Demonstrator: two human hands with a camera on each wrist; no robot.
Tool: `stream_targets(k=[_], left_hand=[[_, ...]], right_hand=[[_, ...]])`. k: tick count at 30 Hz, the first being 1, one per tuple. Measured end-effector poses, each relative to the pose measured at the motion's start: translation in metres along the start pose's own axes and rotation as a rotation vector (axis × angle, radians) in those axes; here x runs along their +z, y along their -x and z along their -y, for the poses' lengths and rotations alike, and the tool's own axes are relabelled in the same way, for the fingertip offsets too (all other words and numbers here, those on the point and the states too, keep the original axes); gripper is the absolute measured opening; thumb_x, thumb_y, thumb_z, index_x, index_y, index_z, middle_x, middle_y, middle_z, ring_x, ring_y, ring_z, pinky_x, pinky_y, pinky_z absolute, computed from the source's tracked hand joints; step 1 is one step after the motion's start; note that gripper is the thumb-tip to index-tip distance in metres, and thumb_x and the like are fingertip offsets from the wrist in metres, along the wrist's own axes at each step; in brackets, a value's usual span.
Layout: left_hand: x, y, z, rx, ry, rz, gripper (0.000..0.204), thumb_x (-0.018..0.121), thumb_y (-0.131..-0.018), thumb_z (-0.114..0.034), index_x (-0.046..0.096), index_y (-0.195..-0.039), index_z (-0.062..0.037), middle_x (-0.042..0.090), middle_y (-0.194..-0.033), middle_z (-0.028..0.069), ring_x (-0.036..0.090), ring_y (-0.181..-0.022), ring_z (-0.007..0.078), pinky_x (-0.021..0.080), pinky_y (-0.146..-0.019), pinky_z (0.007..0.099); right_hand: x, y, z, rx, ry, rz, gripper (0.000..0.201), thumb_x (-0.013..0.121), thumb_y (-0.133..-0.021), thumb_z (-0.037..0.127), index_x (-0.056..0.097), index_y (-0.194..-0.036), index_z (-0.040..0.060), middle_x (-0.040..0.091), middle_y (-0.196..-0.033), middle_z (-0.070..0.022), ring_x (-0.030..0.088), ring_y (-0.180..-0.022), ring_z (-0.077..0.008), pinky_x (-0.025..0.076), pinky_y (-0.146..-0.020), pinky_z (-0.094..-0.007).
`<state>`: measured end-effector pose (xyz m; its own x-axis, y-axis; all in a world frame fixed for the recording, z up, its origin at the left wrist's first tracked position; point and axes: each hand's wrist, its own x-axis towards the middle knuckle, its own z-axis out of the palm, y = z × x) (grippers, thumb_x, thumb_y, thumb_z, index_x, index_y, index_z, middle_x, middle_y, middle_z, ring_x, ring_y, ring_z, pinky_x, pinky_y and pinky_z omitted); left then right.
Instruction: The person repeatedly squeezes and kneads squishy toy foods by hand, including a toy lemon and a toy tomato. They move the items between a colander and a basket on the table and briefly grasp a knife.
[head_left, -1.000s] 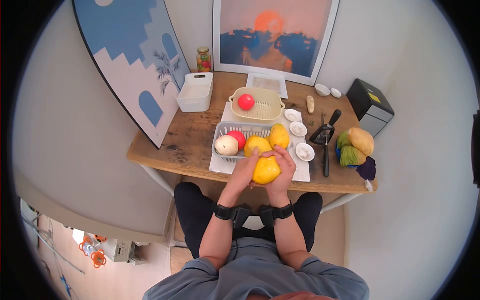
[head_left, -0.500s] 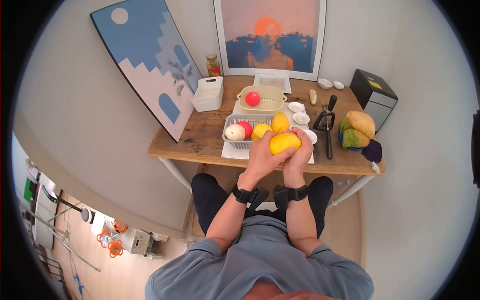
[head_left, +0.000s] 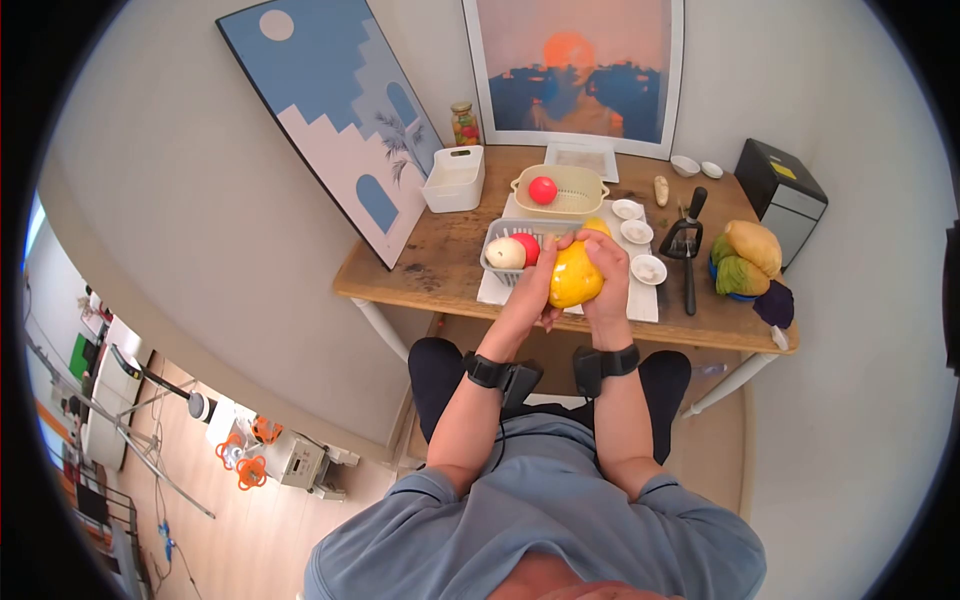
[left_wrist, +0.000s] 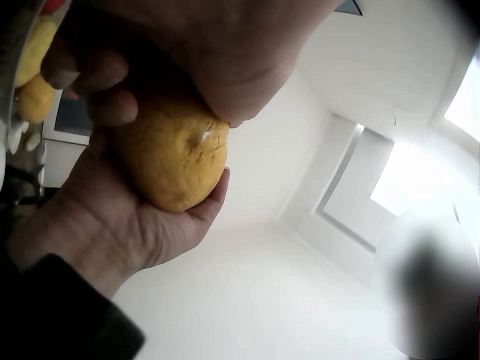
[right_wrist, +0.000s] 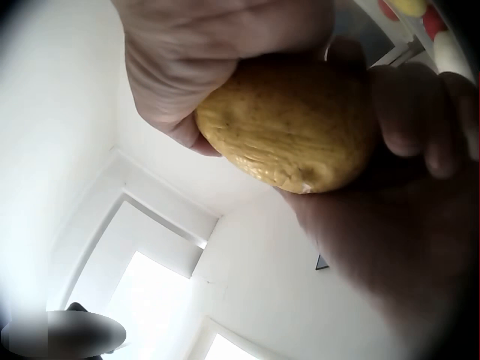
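A glossy yellow mango (head_left: 577, 275) is held between both hands, close over the table's front edge. My left hand (head_left: 532, 292) grips it from the left and my right hand (head_left: 609, 278) from the right. Wrinkled skin and dark specks show on the mango (right_wrist: 289, 127) in the right wrist view. Fingers and palms cover much of its sides. Just beyond, partly hidden by the hands, stands a grey slotted basket (head_left: 500, 274) with a cream-white round item (head_left: 504, 253) and a red round item (head_left: 527, 246). Another yellow mango (head_left: 597, 225) peeks out behind the fingers.
Behind the basket is a beige colander (head_left: 560, 207) with a red ball-shaped item. Several small white dishes (head_left: 648, 270) line the right of a white cloth (head_left: 644, 304). Farther right lie a black-handled tool (head_left: 688, 265) and a blue bowl (head_left: 741, 296) heaped with vegetables.
The mango has been turned over between the two hands, and the fingers have shifted around it. The head view has swung, so the table appears farther right.
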<state>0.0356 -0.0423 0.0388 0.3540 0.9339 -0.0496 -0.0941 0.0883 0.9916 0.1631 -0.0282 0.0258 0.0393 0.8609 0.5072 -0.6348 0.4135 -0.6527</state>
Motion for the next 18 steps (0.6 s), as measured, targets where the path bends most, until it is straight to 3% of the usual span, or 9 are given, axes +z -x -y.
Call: stream_targets(k=[1, 2, 6, 8, 9, 11, 12, 14, 18], left_hand=[[0.003, 0.000, 0.000, 0.067, -0.127, -0.095, 0.073, 0.025, -0.091, -0.071, 0.057, -0.111, -0.0086, 0.050, -0.055, 0.0014, 0.047, -0.040, 0.0080, 0.037, -0.036, 0.0208], [0.006, 0.001, 0.001, 0.184, -0.073, -0.128, 0.074, 0.032, -0.093, -0.065, 0.060, -0.102, 0.0029, 0.055, -0.056, 0.0050, 0.052, -0.041, 0.0103, 0.036, -0.035, 0.0216], [0.000, -0.009, 0.011, 0.250, -0.268, -0.132, 0.063, 0.050, -0.091, -0.056, 0.058, -0.102, 0.0059, 0.061, -0.068, 0.0112, 0.061, -0.054, 0.0184, 0.046, -0.047, 0.0268], [0.005, -0.012, 0.018, 0.416, -0.577, -0.214, 0.057, 0.069, -0.083, -0.042, 0.054, -0.110, 0.0056, 0.064, -0.079, 0.0170, 0.066, -0.072, 0.0295, 0.052, -0.065, 0.0349], [0.009, -0.010, 0.017, 0.412, -0.578, -0.208, 0.057, 0.069, -0.083, -0.042, 0.054, -0.110, 0.0056, 0.064, -0.079, 0.0170, 0.066, -0.072, 0.0295, 0.052, -0.065, 0.0349], [0.015, -0.005, 0.015, 0.548, -0.672, -0.206, 0.059, 0.077, -0.077, -0.024, 0.046, -0.119, 0.0044, 0.063, -0.094, 0.0153, 0.064, -0.085, 0.0219, 0.052, -0.072, 0.0331], [0.016, -0.006, 0.016, 0.544, -0.673, -0.202, 0.059, 0.077, -0.077, -0.024, 0.046, -0.119, 0.0044, 0.063, -0.094, 0.0153, 0.064, -0.085, 0.0219, 0.052, -0.072, 0.0331], [0.019, -0.008, 0.018, 0.599, -0.596, -0.218, 0.064, 0.078, -0.076, -0.022, 0.042, -0.123, 0.0037, 0.061, -0.102, 0.0181, 0.059, -0.101, 0.0280, 0.047, -0.088, 0.0380], [0.020, -0.017, 0.023, 0.858, -0.626, -0.275, 0.057, 0.075, -0.079, -0.020, 0.043, -0.119, 0.0033, 0.062, -0.094, 0.0148, 0.064, -0.082, 0.0227, 0.052, -0.073, 0.0348]], right_hand=[[-0.001, -0.002, -0.003, 0.003, -0.005, -0.002, 0.024, 0.052, -0.087, 0.016, 0.059, -0.098, -0.0039, 0.064, -0.095, -0.0160, 0.062, -0.088, -0.0242, 0.051, -0.084, -0.0346], [-0.003, -0.003, -0.006, -0.009, -0.029, -0.030, 0.025, 0.049, -0.089, 0.018, 0.058, -0.098, -0.0039, 0.064, -0.094, -0.0164, 0.062, -0.088, -0.0246, 0.051, -0.083, -0.0346], [-0.011, -0.004, -0.016, 0.010, -0.195, -0.148, 0.031, 0.040, -0.093, 0.021, 0.057, -0.097, -0.0037, 0.064, -0.092, -0.0175, 0.062, -0.085, -0.0259, 0.050, -0.081, -0.0352], [-0.019, -0.005, -0.022, -0.027, -0.139, -0.202, 0.032, 0.038, -0.094, 0.021, 0.057, -0.099, -0.0037, 0.064, -0.091, -0.0178, 0.062, -0.085, -0.0260, 0.051, -0.081, -0.0354], [-0.020, -0.004, -0.021, -0.057, -0.082, -0.252, 0.033, 0.036, -0.095, 0.021, 0.056, -0.100, -0.0037, 0.064, -0.091, -0.0181, 0.062, -0.085, -0.0261, 0.051, -0.081, -0.0356], [-0.021, -0.003, -0.021, -0.098, -0.041, -0.324, 0.033, 0.037, -0.094, 0.020, 0.057, -0.098, -0.0052, 0.065, -0.089, -0.0187, 0.063, -0.083, -0.0258, 0.051, -0.079, -0.0350], [-0.019, -0.003, -0.021, -0.138, -0.001, -0.389, 0.034, 0.038, -0.094, 0.020, 0.058, -0.096, -0.0067, 0.066, -0.087, -0.0192, 0.064, -0.081, -0.0255, 0.052, -0.077, -0.0343], [-0.018, -0.004, -0.020, -0.134, -0.019, -0.411, 0.034, 0.037, -0.094, 0.020, 0.059, -0.096, -0.0070, 0.067, -0.087, -0.0193, 0.064, -0.081, -0.0253, 0.052, -0.077, -0.0341], [-0.012, -0.002, -0.009, -0.119, -0.017, -0.397, 0.036, 0.037, -0.095, 0.021, 0.059, -0.095, -0.0071, 0.067, -0.089, -0.0191, 0.064, -0.082, -0.0240, 0.052, -0.077, -0.0329]])
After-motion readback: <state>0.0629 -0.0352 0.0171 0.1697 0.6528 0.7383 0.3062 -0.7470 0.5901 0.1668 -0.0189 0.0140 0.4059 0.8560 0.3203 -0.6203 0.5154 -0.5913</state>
